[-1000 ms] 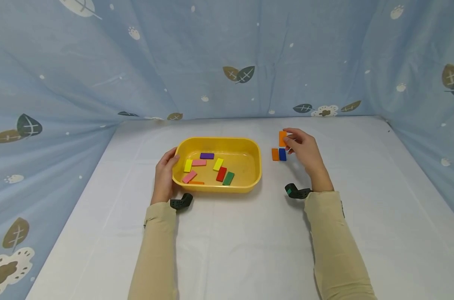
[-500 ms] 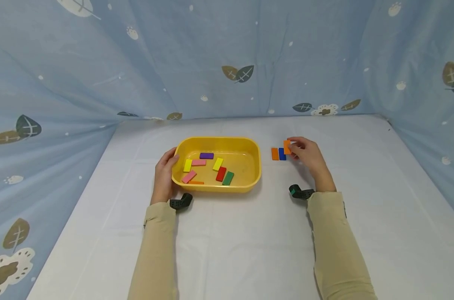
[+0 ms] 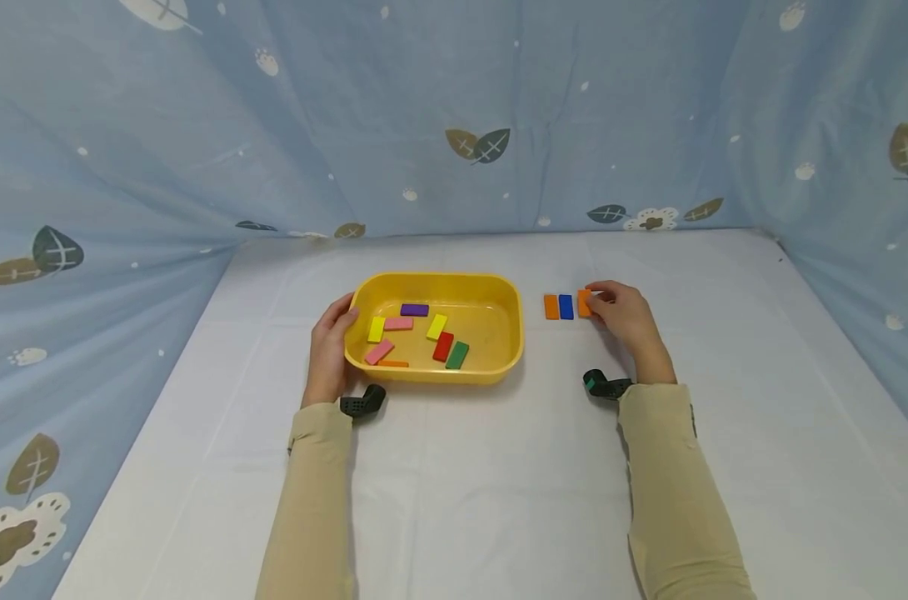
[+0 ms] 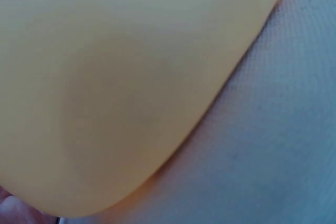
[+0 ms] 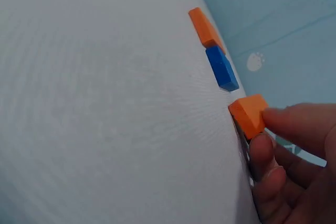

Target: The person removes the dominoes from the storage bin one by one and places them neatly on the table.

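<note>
My left hand (image 3: 329, 350) grips the left end of a yellow plastic tub (image 3: 510, 367), thumb over the rim; in the left wrist view the tub's wall (image 4: 131, 103) fills most of the picture. Between thumb and fingers, my right hand (image 3: 628, 321) pinches an orange block (image 3: 584, 303), held just right of a flat blue block (image 3: 566, 307). Another orange block (image 3: 551, 307) lies left of the blue one. The right wrist view shows the pinched orange block (image 5: 249, 114) close to the cloth, in line with the other two. Whether it touches the cloth I cannot tell.
Inside the tub lie several blocks, among them a purple block (image 3: 414, 310), a red block (image 3: 442, 347) and a green block (image 3: 457, 355). White cloth (image 3: 484, 483) covers the table. A blue patterned curtain (image 3: 394, 108) stands behind and at both sides.
My right hand has brought the orange block from above the blue block down and to the right, beside it. The left hand and the tub have stayed in place.
</note>
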Tool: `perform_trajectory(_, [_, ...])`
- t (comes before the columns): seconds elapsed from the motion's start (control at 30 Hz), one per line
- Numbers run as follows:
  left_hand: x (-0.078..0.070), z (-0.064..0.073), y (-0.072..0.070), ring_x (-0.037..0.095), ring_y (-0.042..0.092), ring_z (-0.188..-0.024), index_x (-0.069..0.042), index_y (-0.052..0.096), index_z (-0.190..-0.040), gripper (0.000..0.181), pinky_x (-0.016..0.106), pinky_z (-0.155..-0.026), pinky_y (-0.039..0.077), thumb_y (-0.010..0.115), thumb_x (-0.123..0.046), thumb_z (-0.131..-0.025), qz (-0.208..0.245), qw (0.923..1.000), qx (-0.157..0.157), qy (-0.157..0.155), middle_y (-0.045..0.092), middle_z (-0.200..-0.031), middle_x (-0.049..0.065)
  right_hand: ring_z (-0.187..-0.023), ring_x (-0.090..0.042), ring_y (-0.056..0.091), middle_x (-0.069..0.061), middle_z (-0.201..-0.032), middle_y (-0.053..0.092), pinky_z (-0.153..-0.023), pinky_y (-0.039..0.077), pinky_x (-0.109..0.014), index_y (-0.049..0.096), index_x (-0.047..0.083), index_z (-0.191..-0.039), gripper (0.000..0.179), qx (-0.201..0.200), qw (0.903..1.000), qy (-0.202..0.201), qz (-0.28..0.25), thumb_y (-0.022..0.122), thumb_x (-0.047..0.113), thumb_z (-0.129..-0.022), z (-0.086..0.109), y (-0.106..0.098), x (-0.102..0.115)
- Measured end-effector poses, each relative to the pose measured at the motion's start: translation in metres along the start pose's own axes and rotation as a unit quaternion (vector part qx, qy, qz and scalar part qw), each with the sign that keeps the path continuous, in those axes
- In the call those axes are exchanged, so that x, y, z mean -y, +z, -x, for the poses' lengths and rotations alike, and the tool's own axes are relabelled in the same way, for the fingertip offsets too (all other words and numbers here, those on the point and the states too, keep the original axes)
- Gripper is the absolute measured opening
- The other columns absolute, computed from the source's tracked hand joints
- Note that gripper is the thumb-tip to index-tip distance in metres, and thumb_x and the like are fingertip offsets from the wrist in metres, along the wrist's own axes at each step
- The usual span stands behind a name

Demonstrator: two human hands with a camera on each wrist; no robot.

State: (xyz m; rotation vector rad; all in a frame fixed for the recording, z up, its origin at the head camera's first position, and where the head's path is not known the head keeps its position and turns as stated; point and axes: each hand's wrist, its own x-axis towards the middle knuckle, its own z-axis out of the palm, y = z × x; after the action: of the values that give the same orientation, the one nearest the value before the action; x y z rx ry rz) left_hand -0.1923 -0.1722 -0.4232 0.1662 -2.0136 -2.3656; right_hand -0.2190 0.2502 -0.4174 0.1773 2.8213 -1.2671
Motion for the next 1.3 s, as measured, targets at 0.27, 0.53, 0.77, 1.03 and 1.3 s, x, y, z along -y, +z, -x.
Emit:
perform_trajectory(0.27, [-0.003, 0.001, 0.0, 0.014, 0.043, -0.116, -0.02, 0.048, -0.128, 0.039, 0.025, -0.095, 0.038, 0.051, -0.032, -0.09, -0.004, 0.9999, -0.007, -0.009, 0.042, -0.131, -0.005, -0.1, -0.03, 0.046, -0.016, -0.123, 0.043, -0.083, 0.044, -0.042, 0.043, 0.009, -0.131, 0.042, 0.057, 0.9983, 0.014, -0.005, 0.049, 0.012, -0.089, 0.005, -0.01, 0.002])
perform_trajectory(0.53, [-0.002, 0.0, -0.001, 0.016, 0.042, -0.117, -0.018, 0.048, -0.128, 0.039, 0.027, -0.097, 0.036, 0.05, -0.03, -0.091, -0.011, 0.9999, -0.007, 0.002, 0.042, -0.131, -0.003, -0.109, -0.035, 0.035, -0.021, -0.127, 0.031, -0.089, 0.038, -0.048, 0.037, 0.006, -0.134, 0.053, 0.117, 0.9929, 0.006, 0.022, 0.054, 0.009, -0.084, 0.005, -0.011, 0.005])
perform_trajectory(0.77, [-0.002, 0.0, 0.0, 0.016, 0.043, -0.117, -0.019, 0.048, -0.127, 0.039, 0.028, -0.097, 0.037, 0.051, -0.03, -0.09, -0.007, 0.9999, -0.01, 0.005, 0.043, -0.131, -0.002, -0.106, -0.035, 0.036, -0.022, -0.124, 0.03, -0.089, 0.037, -0.049, 0.038, 0.005, -0.133, 0.051, 0.117, 0.9916, -0.012, 0.054, 0.056, 0.013, -0.086, 0.003, -0.01, 0.006])
perform_trajectory(1.03, [-0.003, 0.0, 0.001, 0.017, 0.043, -0.116, -0.019, 0.048, -0.127, 0.039, 0.029, -0.098, 0.036, 0.05, -0.03, -0.091, -0.007, 0.9999, -0.006, 0.007, 0.044, -0.13, -0.002, -0.104, -0.035, 0.036, -0.022, -0.122, 0.03, -0.088, 0.037, -0.048, 0.04, 0.007, -0.132, 0.051, 0.119, 0.99, -0.013, 0.075, 0.058, 0.016, -0.085, 0.003, -0.01, 0.008])
perform_trajectory(1.3, [-0.008, 0.005, 0.004, 0.02, 0.042, -0.118, -0.016, 0.047, -0.128, 0.039, 0.032, -0.099, 0.036, 0.049, -0.027, -0.091, -0.012, 0.9999, -0.007, 0.005, 0.043, -0.131, 0.0, -0.105, -0.035, 0.035, -0.022, -0.125, 0.029, -0.089, 0.037, -0.05, 0.037, 0.009, -0.134, 0.054, 0.125, 0.989, -0.009, 0.077, 0.058, 0.018, -0.085, 0.003, -0.007, 0.007])
